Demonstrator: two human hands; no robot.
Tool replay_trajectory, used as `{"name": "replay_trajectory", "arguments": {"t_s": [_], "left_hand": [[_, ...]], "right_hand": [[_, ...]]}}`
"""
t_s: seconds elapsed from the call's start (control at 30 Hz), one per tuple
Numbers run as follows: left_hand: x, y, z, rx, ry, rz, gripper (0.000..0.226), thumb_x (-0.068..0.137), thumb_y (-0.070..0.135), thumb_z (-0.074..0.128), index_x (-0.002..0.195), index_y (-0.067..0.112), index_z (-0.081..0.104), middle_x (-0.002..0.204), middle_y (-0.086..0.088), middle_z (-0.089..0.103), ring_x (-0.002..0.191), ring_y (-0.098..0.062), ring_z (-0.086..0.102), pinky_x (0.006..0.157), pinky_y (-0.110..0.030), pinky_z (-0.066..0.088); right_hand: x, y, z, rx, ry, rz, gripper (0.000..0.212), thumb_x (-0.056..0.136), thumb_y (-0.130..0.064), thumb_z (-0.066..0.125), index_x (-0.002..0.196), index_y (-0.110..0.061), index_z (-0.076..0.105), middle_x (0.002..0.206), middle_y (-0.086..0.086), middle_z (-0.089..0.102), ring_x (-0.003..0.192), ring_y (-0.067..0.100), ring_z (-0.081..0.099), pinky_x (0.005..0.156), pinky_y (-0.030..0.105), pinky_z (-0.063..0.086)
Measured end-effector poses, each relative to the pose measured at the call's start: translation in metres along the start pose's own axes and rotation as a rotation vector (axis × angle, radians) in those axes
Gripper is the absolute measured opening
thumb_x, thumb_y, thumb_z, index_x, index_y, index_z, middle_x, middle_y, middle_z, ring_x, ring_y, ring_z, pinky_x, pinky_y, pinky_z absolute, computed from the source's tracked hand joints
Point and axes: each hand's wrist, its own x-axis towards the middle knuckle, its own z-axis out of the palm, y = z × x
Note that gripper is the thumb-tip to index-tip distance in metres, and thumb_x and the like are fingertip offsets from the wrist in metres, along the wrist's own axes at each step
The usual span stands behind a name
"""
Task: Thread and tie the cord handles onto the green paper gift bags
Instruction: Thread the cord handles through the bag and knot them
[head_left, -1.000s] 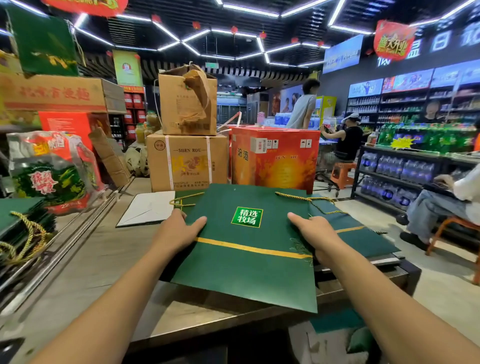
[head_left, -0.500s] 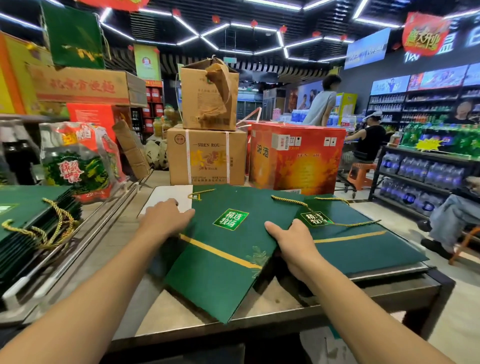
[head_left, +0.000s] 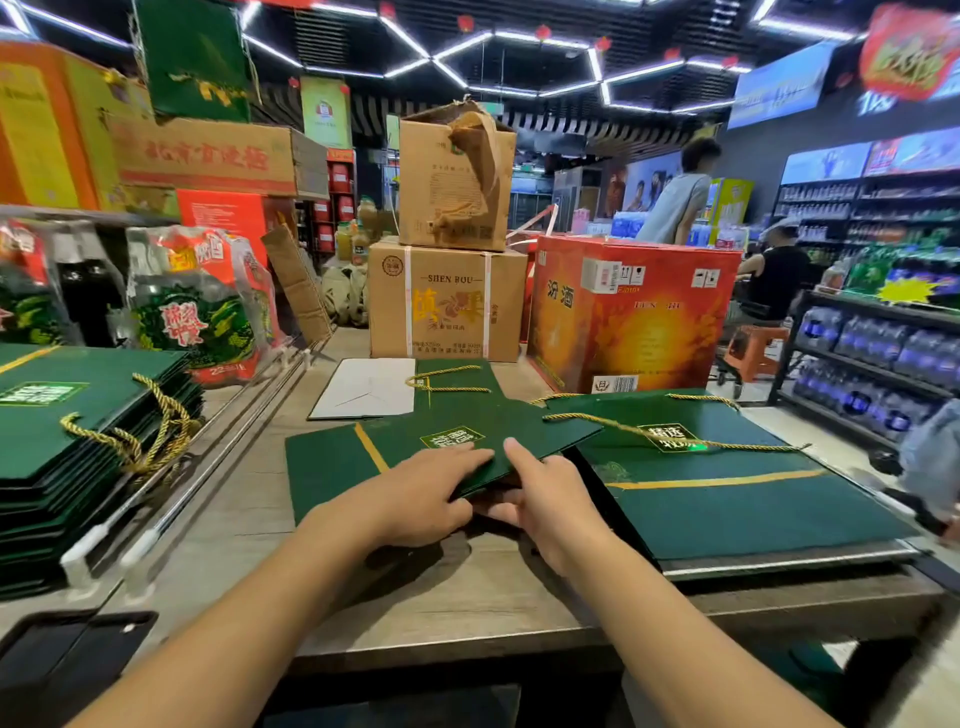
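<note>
- While the green bag (head_left: 337, 457) lies flat mid-counter (head_left: 467, 587), the left hand (head_left: 415, 499) presses down on it, fingers straight and together.
- The right hand (head_left: 556, 509) pinches the bag's near right edge, index finger on top.
- Its gold cord (head_left: 447, 376) trails at the far end.
- A second bag (head_left: 727, 509) lies just right.

Green bag (head_left: 363, 457): looked like smooth, matt paper with a gold printed stripe.
Cord handle (head_left: 587, 420): was twisted gold cord, faintly shiny.
Table (head_left: 467, 587): was dull, worn wood (grain showing).
Brown boxes (head_left: 447, 306): were rough matt cardboard.
Red box (head_left: 634, 332): had glossy printed card.
Rails (head_left: 156, 530), lower left: were bright metal.
</note>
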Motion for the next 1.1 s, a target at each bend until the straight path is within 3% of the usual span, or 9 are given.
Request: {"name": "replay_trajectory", "arguments": {"t_s": [0.13, 0.27, 0.43, 0.63, 0.73, 0.8, 0.87, 1.0, 1.1], "left_hand": [[-0.018, -0.013, 0.001, 0.123, 0.007, 0.030, 0.064, 0.102, 0.021, 0.046, 0.160, 0.032, 0.021, 0.167, 0.007, 0.017, 0.153, -0.011, 0.016, 0.122, -0.027, 0.011], [-0.029, -0.028, 0.001, 0.196, 0.036, 0.015, 0.064, 0.101, 0.028, 0.049, 0.159, 0.037, 0.023, 0.166, 0.013, 0.020, 0.150, -0.010, 0.021, 0.123, -0.032, 0.020], [-0.023, -0.025, 0.015, 0.210, 0.163, 0.037, 0.077, 0.095, 0.056, 0.057, 0.159, 0.030, 0.024, 0.164, 0.009, 0.027, 0.149, -0.012, 0.026, 0.121, -0.030, 0.022], [-0.014, -0.029, 0.024, 0.196, 0.159, 0.070, 0.053, 0.108, 0.032, 0.040, 0.159, 0.033, 0.024, 0.166, 0.007, 0.024, 0.151, -0.013, 0.025, 0.122, -0.026, 0.019], [-0.019, -0.035, 0.024, 0.153, 0.186, 0.055, 0.051, 0.109, 0.031, 0.036, 0.158, 0.035, 0.024, 0.165, 0.011, 0.023, 0.152, -0.011, 0.023, 0.125, -0.031, 0.020], [-0.023, -0.039, 0.024, 0.150, 0.189, 0.055, 0.051, 0.109, 0.031, 0.036, 0.158, 0.037, 0.024, 0.164, 0.013, 0.023, 0.152, -0.009, 0.023, 0.124, -0.032, 0.022], [-0.027, -0.042, 0.024, 0.164, 0.175, 0.067, 0.051, 0.109, 0.032, 0.036, 0.158, 0.037, 0.024, 0.164, 0.014, 0.022, 0.152, -0.009, 0.023, 0.124, -0.032, 0.021], [-0.033, -0.047, 0.027, 0.237, 0.137, 0.107, 0.052, 0.105, 0.040, 0.032, 0.157, 0.039, 0.026, 0.164, 0.014, 0.025, 0.151, -0.011, 0.025, 0.123, -0.023, 0.015], [-0.036, -0.044, 0.024, 0.289, 0.100, 0.092, 0.057, 0.099, 0.063, 0.040, 0.153, 0.043, 0.037, 0.159, 0.021, 0.033, 0.146, -0.006, 0.032, 0.119, -0.026, 0.024]], "right_hand": [[0.006, -0.001, -0.010, 0.109, 0.070, -0.006, 0.029, 0.106, -0.019, 0.054, 0.128, -0.001, 0.059, 0.115, 0.020, 0.073, 0.100, 0.036, 0.074, 0.070, 0.048, 0.063], [0.003, 0.005, -0.007, 0.124, 0.063, -0.011, 0.029, 0.103, -0.009, 0.056, 0.131, 0.000, 0.055, 0.120, 0.020, 0.070, 0.096, 0.036, 0.075, 0.068, 0.046, 0.063], [-0.008, 0.016, 0.004, 0.150, 0.051, 0.002, 0.030, 0.099, -0.005, 0.063, 0.128, -0.002, 0.055, 0.114, 0.019, 0.072, 0.089, 0.033, 0.077, 0.070, 0.046, 0.064], [-0.013, 0.002, -0.004, 0.226, -0.037, 0.056, 0.030, 0.101, -0.010, 0.061, 0.129, 0.002, 0.059, 0.114, 0.023, 0.074, 0.100, 0.035, 0.075, 0.075, 0.044, 0.064], [-0.013, -0.019, -0.011, 0.279, 0.068, 0.004, 0.018, 0.107, -0.016, 0.052, 0.110, -0.002, 0.063, 0.112, 0.022, 0.072, 0.102, 0.029, 0.070, 0.088, 0.046, 0.059], [-0.008, -0.031, -0.017, 0.272, 0.208, -0.035, 0.022, 0.109, -0.018, 0.046, 0.095, -0.003, 0.055, 0.115, 0.023, 0.068, 0.105, 0.028, 0.066, 0.099, 0.043, 0.052], [0.001, -0.040, -0.022, 0.347, 0.246, -0.071, 0.019, 0.111, -0.018, 0.043, 0.103, -0.002, 0.049, 0.122, 0.024, 0.065, 0.115, 0.033, 0.064, 0.106, 0.045, 0.049], [0.011, -0.055, -0.027, 0.423, 0.222, -0.089, 0.021, 0.110, -0.018, 0.043, 0.107, -0.002, 0.056, 0.111, 0.018, 0.072, 0.101, 0.029, 0.070, 0.091, 0.043, 0.056], [0.006, -0.055, -0.026, 0.180, 0.176, -0.090, 0.013, 0.106, -0.011, 0.051, 0.107, -0.005, 0.062, 0.089, 0.014, 0.074, 0.083, 0.026, 0.072, 0.076, 0.036, 0.060]]}}
